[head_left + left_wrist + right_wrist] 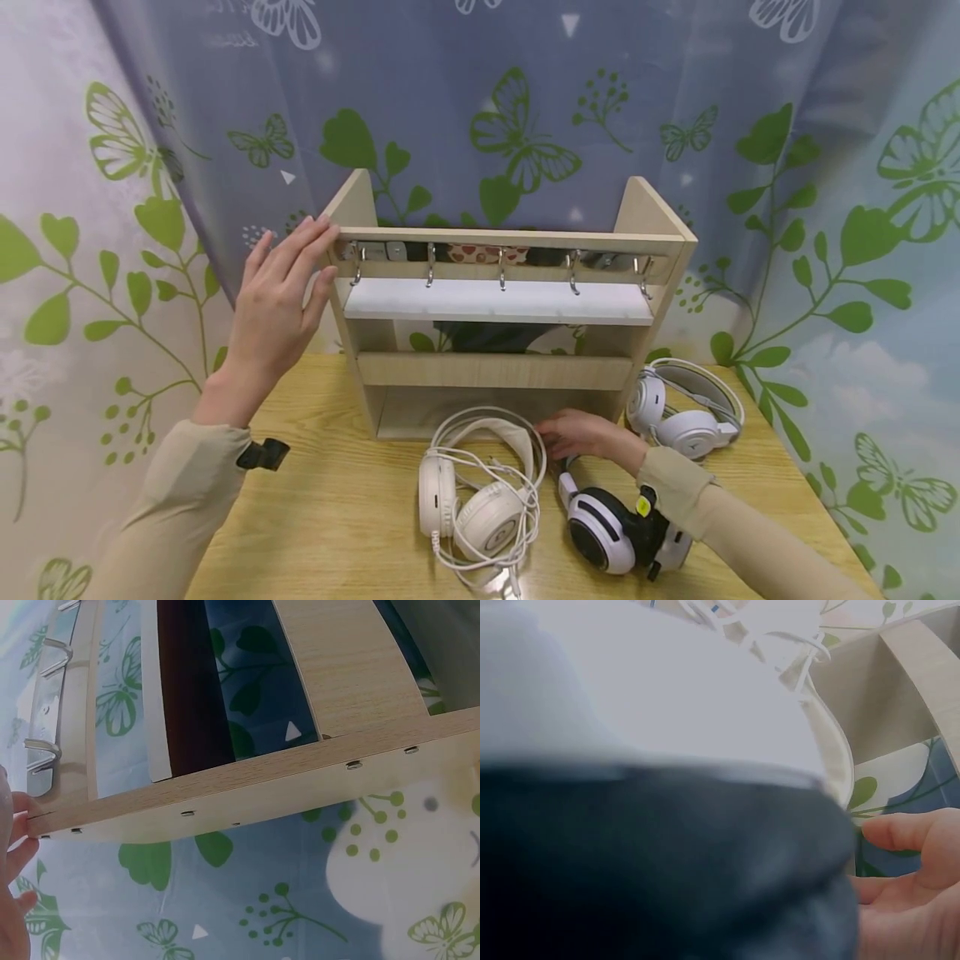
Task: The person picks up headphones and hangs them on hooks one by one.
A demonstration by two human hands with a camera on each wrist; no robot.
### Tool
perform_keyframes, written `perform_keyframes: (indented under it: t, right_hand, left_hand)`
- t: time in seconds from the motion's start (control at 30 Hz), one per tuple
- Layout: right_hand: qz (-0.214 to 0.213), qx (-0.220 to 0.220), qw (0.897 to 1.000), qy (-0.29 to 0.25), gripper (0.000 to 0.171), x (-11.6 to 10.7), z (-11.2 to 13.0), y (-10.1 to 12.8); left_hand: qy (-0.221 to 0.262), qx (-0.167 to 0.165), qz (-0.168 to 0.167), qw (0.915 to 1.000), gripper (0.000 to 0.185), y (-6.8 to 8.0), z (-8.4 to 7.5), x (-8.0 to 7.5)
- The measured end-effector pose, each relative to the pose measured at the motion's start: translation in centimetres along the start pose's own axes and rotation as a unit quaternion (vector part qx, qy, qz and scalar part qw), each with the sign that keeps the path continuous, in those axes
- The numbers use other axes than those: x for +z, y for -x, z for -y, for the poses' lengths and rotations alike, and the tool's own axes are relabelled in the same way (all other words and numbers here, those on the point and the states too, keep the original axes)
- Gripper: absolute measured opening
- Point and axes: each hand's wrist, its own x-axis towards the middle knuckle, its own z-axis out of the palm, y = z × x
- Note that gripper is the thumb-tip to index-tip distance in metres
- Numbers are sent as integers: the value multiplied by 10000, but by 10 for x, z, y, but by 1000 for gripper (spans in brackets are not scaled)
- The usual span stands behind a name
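1. Head view: left hand [273, 304] flat, fingers straight against wooden rack [660, 221] top-left corner; right hand [588, 435] on surface [337, 517] touching black-white headphones [611, 529], between two white sets; grip unclear.
2. Left wrist: fingertips [19, 806] on rack edge.
3. Right wrist: headphones blurred close, fingers loosely curled.

It looked like a staged corner of a home, perhaps a room set up for recording: a small wooden table [337, 517] stood against draped curtains [525, 100] printed with green leaves and butterflies, bearing a wooden shelf [495, 371] with metal hooks [502, 271] and three headsets [480, 492].
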Motion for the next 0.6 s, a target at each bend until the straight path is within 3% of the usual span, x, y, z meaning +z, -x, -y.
perform_keyframes:
  t: [0.6]
  right_hand:
    - [-48,-49,9989,-456,24,2,14,8]
  left_hand:
    - [-15,-4,-57,10000,45,0,-2,2]
